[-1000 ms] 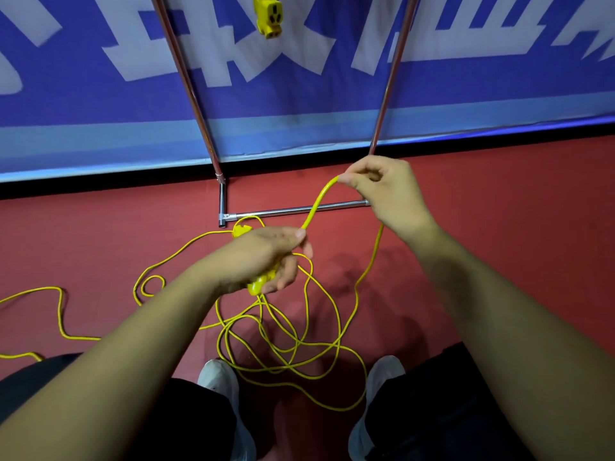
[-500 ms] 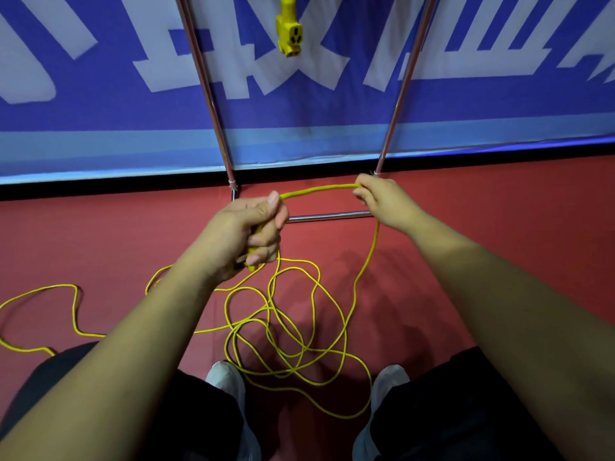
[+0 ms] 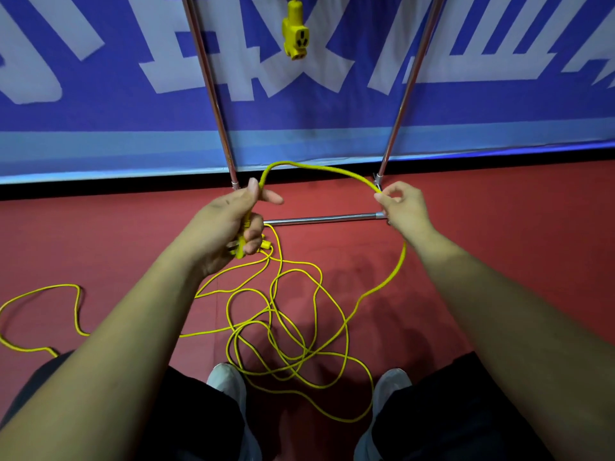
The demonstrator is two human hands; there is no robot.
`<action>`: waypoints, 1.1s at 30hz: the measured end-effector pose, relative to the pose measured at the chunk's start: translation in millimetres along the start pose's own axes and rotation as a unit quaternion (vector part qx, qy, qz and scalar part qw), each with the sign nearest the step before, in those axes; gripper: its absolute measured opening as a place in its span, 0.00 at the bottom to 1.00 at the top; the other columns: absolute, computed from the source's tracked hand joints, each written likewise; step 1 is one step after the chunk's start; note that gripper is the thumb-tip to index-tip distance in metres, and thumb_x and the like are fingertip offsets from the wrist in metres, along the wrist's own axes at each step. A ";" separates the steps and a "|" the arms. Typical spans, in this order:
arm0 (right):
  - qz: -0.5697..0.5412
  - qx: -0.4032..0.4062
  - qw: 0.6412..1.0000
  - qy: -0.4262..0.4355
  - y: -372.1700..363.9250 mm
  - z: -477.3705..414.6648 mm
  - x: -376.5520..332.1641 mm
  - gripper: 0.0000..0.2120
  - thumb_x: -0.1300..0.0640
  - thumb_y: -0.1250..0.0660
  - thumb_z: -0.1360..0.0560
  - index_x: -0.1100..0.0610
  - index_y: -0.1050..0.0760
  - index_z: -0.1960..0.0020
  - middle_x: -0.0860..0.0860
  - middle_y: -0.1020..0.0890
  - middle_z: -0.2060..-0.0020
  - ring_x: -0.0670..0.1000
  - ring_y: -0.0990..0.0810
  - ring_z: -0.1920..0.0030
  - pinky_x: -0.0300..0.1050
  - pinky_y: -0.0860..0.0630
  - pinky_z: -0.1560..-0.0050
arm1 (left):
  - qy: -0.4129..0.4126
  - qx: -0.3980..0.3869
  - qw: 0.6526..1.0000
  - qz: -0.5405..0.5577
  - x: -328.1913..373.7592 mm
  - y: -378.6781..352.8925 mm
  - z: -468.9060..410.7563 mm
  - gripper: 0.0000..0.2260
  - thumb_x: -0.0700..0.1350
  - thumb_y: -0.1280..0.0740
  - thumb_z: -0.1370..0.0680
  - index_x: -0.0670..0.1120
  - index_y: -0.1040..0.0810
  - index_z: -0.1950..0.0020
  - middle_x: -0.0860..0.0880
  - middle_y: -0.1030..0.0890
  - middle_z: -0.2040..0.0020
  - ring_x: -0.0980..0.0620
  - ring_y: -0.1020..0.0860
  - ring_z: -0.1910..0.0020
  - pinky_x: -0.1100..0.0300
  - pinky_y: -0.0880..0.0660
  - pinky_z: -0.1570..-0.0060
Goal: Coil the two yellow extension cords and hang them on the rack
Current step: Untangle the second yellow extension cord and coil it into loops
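Note:
A yellow extension cord (image 3: 289,327) lies in loose tangled loops on the red floor between my feet. My left hand (image 3: 229,224) grips the cord's plug end, fingers curled round it. From there the cord arches up and over to my right hand (image 3: 401,204), which pinches it between thumb and fingertips. Below my right hand the cord drops to the floor pile. The metal rack (image 3: 319,218) stands just ahead, with two slanted poles and a low crossbar. A yellow socket end of the other cord (image 3: 295,33) hangs down between the poles at the top.
A blue banner with white characters (image 3: 100,94) covers the wall behind the rack. More yellow cord trails off to the left across the floor (image 3: 40,294). My white shoes (image 3: 226,380) stand close to the cord pile.
My hands have moved apart, the right one sliding rightward along the cord, so the span between them now forms a wider arch. The view has tilted up slightly.

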State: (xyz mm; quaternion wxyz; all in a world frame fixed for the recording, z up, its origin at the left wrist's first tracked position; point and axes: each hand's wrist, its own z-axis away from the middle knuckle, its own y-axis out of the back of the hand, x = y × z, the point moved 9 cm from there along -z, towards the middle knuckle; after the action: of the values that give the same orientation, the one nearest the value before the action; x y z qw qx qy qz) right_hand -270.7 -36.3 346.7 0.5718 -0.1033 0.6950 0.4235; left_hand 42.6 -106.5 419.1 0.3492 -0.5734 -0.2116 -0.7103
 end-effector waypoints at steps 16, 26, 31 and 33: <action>-0.040 -0.354 0.924 0.137 -37.0 115.3 -135.5 0.05 0.59 0.28 0.26 0.55 0.17 0.61 0.52 0.29 0.75 0.48 0.35 0.74 0.39 0.39 0.74 | 0.011 -0.094 0.976 -0.198 -16.5 -41.4 4.5 0.22 0.58 0.39 0.20 0.40 0.19 0.54 0.44 0.18 0.66 0.51 0.30 0.72 0.65 0.39 0.76; -0.003 -0.396 0.915 0.082 -55.5 86.0 -66.5 0.06 0.61 0.37 0.20 0.62 0.22 0.51 0.55 0.20 0.63 0.51 0.19 0.60 0.51 0.22 0.49 | -0.059 -0.171 0.965 0.189 8.3 -31.3 -4.8 0.12 0.49 0.29 0.28 0.44 0.29 0.60 0.57 0.35 0.78 0.55 0.37 0.73 0.65 0.41 0.79; -0.173 -0.294 0.939 0.030 -46.5 68.7 -71.6 0.07 0.60 0.39 0.19 0.57 0.23 0.45 0.50 0.35 0.72 0.49 0.39 0.73 0.42 0.39 0.72 | -0.024 -0.133 0.989 -0.058 -3.4 -17.9 -7.2 0.30 0.72 0.33 0.33 0.45 0.19 0.57 0.46 0.23 0.69 0.51 0.34 0.76 0.64 0.41 0.77; -0.135 -0.275 0.950 0.060 -42.1 66.3 -81.7 0.08 0.59 0.38 0.19 0.57 0.20 0.47 0.47 0.37 0.74 0.47 0.42 0.73 0.41 0.45 0.71 | 0.001 -0.112 0.985 -0.132 -7.2 -15.1 -5.7 0.41 0.79 0.45 0.34 0.42 0.17 0.52 0.43 0.18 0.63 0.50 0.33 0.76 0.64 0.39 0.76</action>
State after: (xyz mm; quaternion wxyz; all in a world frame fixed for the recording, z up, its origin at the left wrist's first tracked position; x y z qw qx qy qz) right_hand -170.8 -43.3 399.8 0.5305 -0.3741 0.5642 0.5101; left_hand 28.4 -98.6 412.2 0.1865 -0.5750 -0.2038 -0.7701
